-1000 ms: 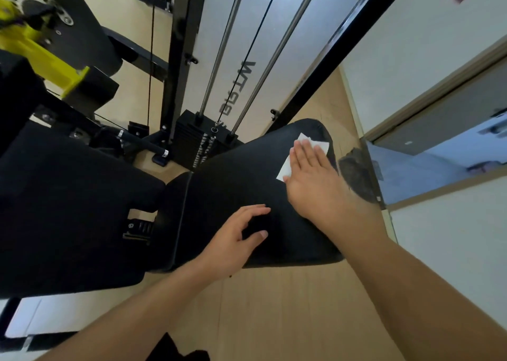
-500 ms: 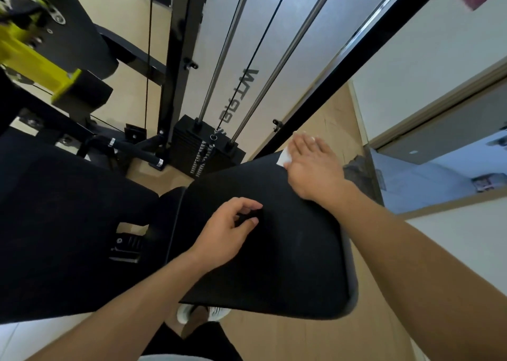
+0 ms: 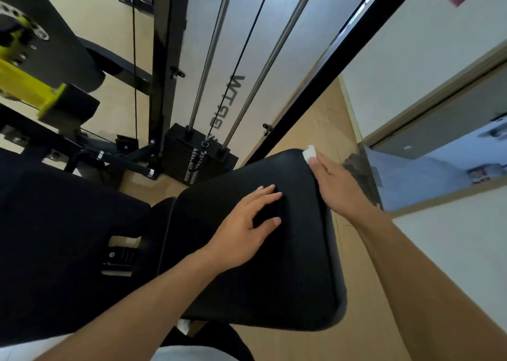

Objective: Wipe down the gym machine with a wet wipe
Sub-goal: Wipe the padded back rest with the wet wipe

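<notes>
The gym machine's black padded seat fills the middle of the head view. My left hand rests on its top with fingers spread and fairly straight. My right hand lies over the seat's far right edge, fingers wrapped down the side and pressing the white wet wipe against it. Only a small corner of the wipe shows beyond the fingertips.
A second black pad lies to the left. Behind the seat stand the weight stack, two steel guide rods and a black upright frame. A yellow lever is at far left. Wood floor and a white wall lie to the right.
My right hand slid with the wipe from the seat's top to its far right edge. My left hand's fingers curled, then spread flat again. The camera moved closer over the seat.
</notes>
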A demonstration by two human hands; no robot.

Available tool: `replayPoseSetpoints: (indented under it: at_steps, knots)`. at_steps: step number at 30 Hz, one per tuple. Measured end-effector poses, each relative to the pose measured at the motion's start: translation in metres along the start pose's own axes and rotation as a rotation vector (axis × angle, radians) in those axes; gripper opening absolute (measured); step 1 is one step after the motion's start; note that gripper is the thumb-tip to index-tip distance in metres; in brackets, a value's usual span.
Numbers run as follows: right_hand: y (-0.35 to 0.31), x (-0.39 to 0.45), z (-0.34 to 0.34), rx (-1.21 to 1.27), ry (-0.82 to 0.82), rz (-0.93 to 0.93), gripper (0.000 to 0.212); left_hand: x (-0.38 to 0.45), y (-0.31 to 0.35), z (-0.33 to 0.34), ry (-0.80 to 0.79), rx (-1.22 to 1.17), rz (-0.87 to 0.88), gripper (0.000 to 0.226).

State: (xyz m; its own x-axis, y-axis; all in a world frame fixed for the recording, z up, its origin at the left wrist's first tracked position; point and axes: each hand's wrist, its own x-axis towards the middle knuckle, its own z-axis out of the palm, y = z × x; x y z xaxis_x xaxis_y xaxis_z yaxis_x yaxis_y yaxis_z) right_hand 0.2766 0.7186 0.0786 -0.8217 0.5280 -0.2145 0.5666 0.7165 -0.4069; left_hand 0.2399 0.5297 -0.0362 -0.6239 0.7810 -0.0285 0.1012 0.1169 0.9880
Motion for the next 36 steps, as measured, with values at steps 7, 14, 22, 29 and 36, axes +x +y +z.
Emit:
replayPoseSetpoints:
  at_steps: [7, 14, 22, 29, 36]
  knots:
    - [0.012, -0.089, 0.030, 0.102, -0.008, -0.033, 0.060, -0.011, -0.011, 0.019, 0.125, -0.078, 0.045, 0.048]
    - [-0.003, -0.138, 0.061, -0.546, 0.085, -0.020, 0.067, -0.029, -0.025, 0.023, 0.083, -0.069, 0.077, 0.053]
    - [-0.018, -0.015, 0.037, -0.698, 0.018, -0.115, 0.067, -0.049, -0.036, 0.016, 0.030, -0.028, -0.012, 0.055]
    - [-0.014, -0.004, 0.026, -0.733, -0.072, -0.266, 0.066, -0.080, -0.035, 0.019, 0.079, -0.016, -0.132, 0.052]
    - [0.009, -0.061, 0.029, -0.496, -0.063, -0.453, 0.045, -0.125, -0.031, 0.053, 0.182, -0.001, -0.179, 0.054]
